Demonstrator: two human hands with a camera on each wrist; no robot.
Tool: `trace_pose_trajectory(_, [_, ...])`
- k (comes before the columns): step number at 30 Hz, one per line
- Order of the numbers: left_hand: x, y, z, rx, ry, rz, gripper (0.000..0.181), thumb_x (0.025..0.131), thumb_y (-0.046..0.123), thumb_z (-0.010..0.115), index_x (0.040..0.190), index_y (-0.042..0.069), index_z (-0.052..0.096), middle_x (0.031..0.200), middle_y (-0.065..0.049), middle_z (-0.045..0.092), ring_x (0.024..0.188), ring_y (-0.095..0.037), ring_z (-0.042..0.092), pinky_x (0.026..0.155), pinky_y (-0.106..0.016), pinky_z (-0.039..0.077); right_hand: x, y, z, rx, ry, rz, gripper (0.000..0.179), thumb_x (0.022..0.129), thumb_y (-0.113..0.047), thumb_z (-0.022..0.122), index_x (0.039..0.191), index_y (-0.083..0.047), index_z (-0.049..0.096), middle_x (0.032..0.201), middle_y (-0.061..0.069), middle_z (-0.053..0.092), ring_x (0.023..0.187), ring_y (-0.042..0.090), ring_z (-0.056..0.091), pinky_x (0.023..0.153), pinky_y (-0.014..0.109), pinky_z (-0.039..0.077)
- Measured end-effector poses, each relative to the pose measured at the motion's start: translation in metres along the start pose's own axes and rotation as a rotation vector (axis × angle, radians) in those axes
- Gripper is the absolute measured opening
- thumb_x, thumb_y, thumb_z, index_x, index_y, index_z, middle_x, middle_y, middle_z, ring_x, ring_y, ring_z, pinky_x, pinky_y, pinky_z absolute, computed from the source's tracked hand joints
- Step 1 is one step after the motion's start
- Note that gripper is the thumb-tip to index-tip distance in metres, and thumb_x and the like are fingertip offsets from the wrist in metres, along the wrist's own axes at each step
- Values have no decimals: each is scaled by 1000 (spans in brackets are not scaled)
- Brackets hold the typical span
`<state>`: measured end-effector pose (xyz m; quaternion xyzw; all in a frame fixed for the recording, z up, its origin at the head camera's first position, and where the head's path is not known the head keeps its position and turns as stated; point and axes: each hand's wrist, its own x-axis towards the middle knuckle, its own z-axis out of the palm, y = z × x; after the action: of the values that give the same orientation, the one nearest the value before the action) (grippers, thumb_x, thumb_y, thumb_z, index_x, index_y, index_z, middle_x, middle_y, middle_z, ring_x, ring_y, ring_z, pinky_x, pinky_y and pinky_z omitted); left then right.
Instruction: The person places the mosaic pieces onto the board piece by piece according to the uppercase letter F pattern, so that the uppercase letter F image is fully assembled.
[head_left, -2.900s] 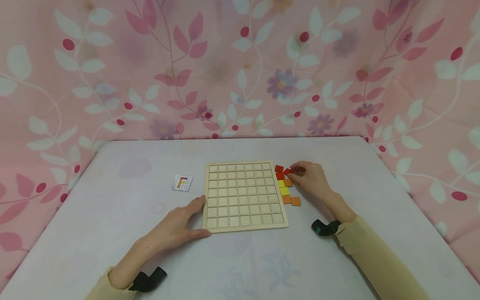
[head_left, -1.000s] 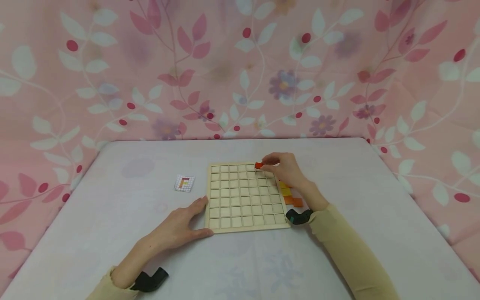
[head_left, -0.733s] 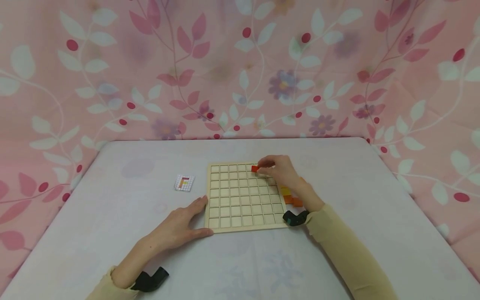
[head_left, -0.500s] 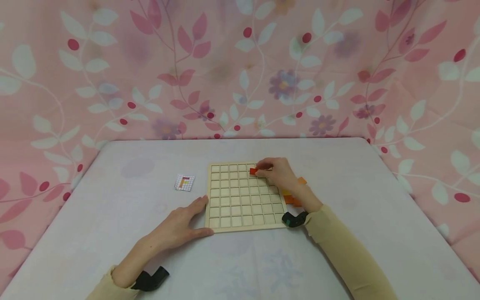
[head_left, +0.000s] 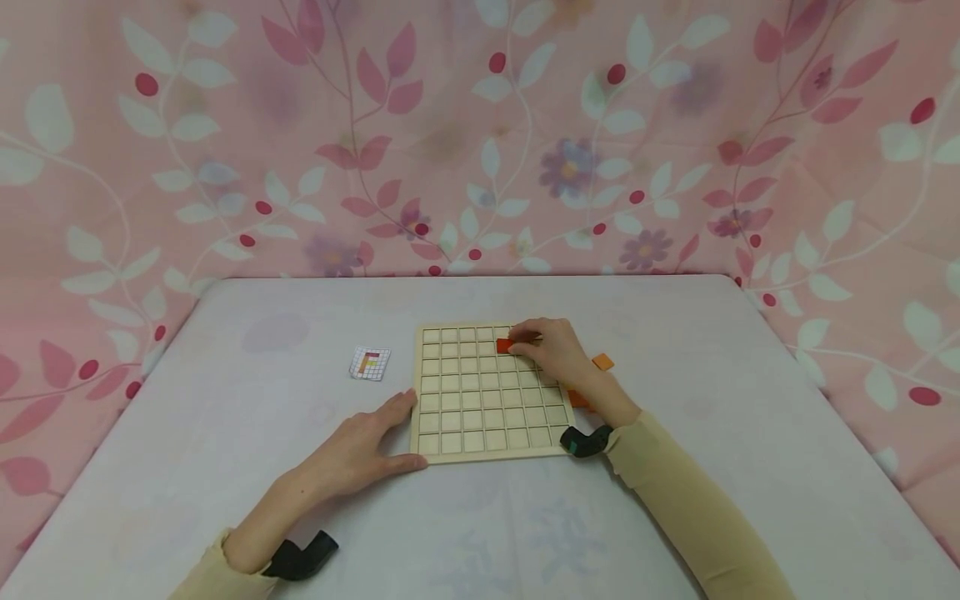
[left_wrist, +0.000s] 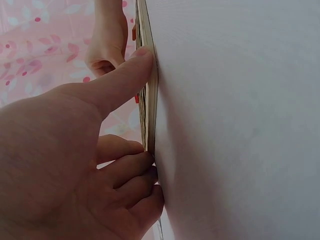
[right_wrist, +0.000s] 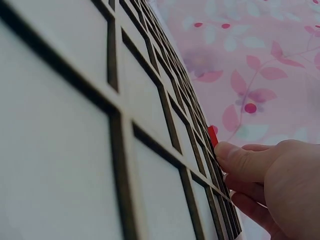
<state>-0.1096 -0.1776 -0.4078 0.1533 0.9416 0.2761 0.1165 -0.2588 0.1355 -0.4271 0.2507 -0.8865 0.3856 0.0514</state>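
Red thin square tile (head_left: 504, 346) is showing over the beige wooden grid board (head_left: 487, 457), near its far edge; can't tell if seated. Right hand (head_left: 551, 346) is pinching it; left hand (head_left: 356, 450) is resting spread, touching the board's left edge. White desk (head_left: 255, 383) is extending well past both board sides, orange square tile (head_left: 603, 362) lying right. Red face is looking plain, partly covered.

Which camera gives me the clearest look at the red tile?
The head view: the red tile's broad face shows there, near the far side of the wooden grid board. The right wrist view shows only its narrow edge at the right hand; the left wrist view, just a red sliver.
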Motion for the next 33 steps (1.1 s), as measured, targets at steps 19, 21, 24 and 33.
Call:
trace_pose_trajectory(19, [0, 1, -1, -5, -1, 1, 100, 82, 51, 78, 157, 8, 30, 161, -10, 34, 148, -32, 32, 117, -53, 33, 0, -2, -1, -31, 1, 9, 21, 86, -15, 79, 105, -7, 78, 103, 8, 77, 102, 24, 71, 88, 37, 59])
trace_pose_trajectory(21, [0, 1, -1, -1, -1, 3, 99, 82, 51, 78, 157, 8, 30, 161, -11, 34, 148, -33, 33, 116, -54, 33, 0, -1, 0, -39, 2, 8, 20, 86, -15, 79, 105, -8, 78, 103, 8, 77, 103, 24, 71, 89, 37, 58])
trace_pose_trajectory(24, [0, 1, -1, 4, 0, 5, 99, 82, 51, 78, 157, 8, 30, 161, -11, 34, 147, -34, 34, 115, -55, 34, 0, -1, 0, -45, 3, 5, 20, 86, -14, 79, 105, -8, 78, 104, 8, 76, 105, 25, 70, 90, 38, 58])
trace_pose_trajectory(33, [-1, 1, -2, 7, 4, 3, 99, 82, 51, 78, 157, 8, 31, 161, -10, 35, 147, -34, 34, 115, -55, 34, 0, 0, 0, -55, -3, 15, 20, 87, -17, 79, 106, -10, 79, 104, 7, 76, 104, 23, 70, 89, 37, 58])
